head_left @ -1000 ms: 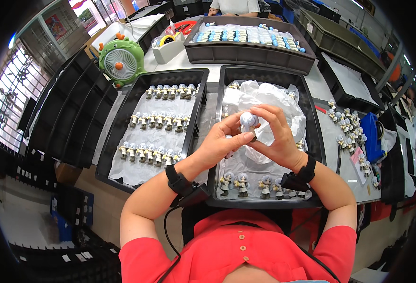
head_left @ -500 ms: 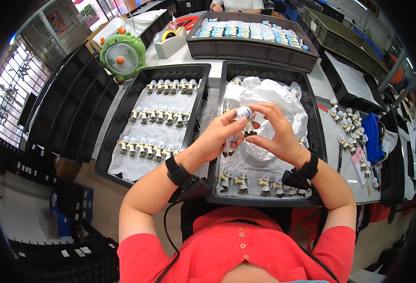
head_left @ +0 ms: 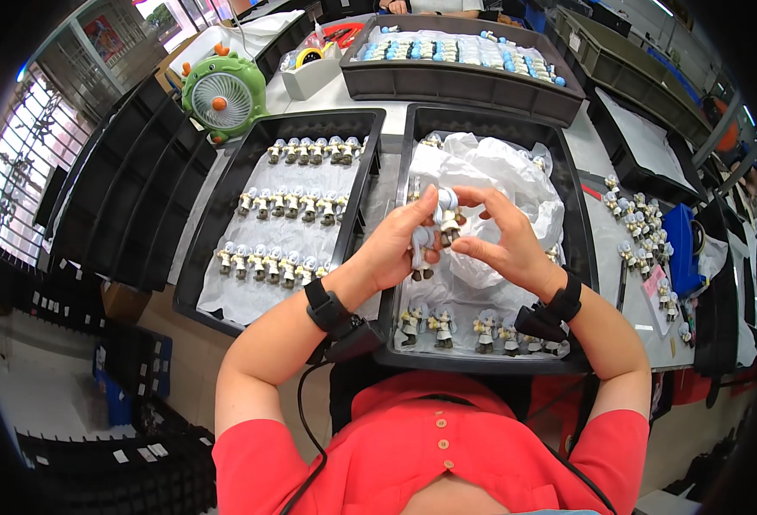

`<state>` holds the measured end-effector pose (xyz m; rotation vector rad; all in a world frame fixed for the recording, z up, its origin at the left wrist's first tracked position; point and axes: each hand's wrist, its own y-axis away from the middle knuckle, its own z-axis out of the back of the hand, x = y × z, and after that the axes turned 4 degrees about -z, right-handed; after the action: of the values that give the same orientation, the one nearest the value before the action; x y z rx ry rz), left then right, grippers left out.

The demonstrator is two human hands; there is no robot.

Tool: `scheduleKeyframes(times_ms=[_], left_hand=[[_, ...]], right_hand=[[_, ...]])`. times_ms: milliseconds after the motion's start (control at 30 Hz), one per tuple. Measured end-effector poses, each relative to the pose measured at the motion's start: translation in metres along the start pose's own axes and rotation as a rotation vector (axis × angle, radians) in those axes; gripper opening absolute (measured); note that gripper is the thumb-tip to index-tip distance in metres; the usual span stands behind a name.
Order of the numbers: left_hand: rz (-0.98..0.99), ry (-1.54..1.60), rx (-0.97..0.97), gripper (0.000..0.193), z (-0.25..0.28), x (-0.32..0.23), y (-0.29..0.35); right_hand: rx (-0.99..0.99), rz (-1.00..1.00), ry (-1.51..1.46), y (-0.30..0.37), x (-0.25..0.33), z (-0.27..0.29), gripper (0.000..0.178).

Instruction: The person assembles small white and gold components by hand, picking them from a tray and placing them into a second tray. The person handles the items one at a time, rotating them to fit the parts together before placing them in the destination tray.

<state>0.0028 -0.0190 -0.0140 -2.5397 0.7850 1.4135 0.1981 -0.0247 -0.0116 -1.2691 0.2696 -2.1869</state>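
1. In a workroom crowded with bins, on a pale worktop [head_left: 607,249]; to its left, stacked black trays [head_left: 130,193].
2. At the worktop's far left, a green fan [head_left: 224,93] with orange details.
3. Next, a black left tray [head_left: 221,206] lined with white paper, with small pale-haired figurines [head_left: 293,206] in three rows.
4. Above the gap between the trays and the near tray edge, the left hand [head_left: 402,245]: thumb raised, fingers curled, clamped on two figurines, an upper one [head_left: 449,221] and, tucked below it, a lower one [head_left: 419,260].
5. Facing it, over the right tray [head_left: 578,210], the right hand [head_left: 493,225]: thumb and forefinger apart in a wide curve, tips beside the upper figurine; cannot tell touching from just clear.
6. Beneath both hands, crumpled white paper [head_left: 511,193]; along the near edge, a row of standing figurines [head_left: 485,331].
7. Farther right, loose figurines [head_left: 640,225] in a cluster, beside a blue holder [head_left: 679,249].
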Motion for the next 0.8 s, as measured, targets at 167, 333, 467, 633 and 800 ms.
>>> scheduleKeyframes(times_ms=[167, 333, 467, 633, 800], left_hand=[[-0.070, 0.148, -0.004, 0.052, 0.020, -0.004, -0.010], [-0.059, 0.302, 0.058, 0.053, 0.020, -0.007, -0.006], [-0.070, 0.369, 0.154, 0.054, 0.015, -0.007, -0.007], [-0.127, 0.269, 0.105, 0.044, 0.007, -0.012, -0.001], [-0.069, 0.087, -0.005, 0.037, 0.013, -0.008, -0.002]], right_hand=[[0.408, -0.299, -0.008, 0.000, -0.006, 0.000, 0.031], [0.883, -0.210, 0.164, 0.021, -0.013, -0.010, 0.039], [0.918, -0.151, 0.132, 0.028, -0.014, -0.026, 0.043], [0.826, -0.182, 0.012, 0.018, -0.011, -0.016, 0.038], [0.354, -0.193, -0.187, -0.002, 0.003, 0.017, 0.029]])
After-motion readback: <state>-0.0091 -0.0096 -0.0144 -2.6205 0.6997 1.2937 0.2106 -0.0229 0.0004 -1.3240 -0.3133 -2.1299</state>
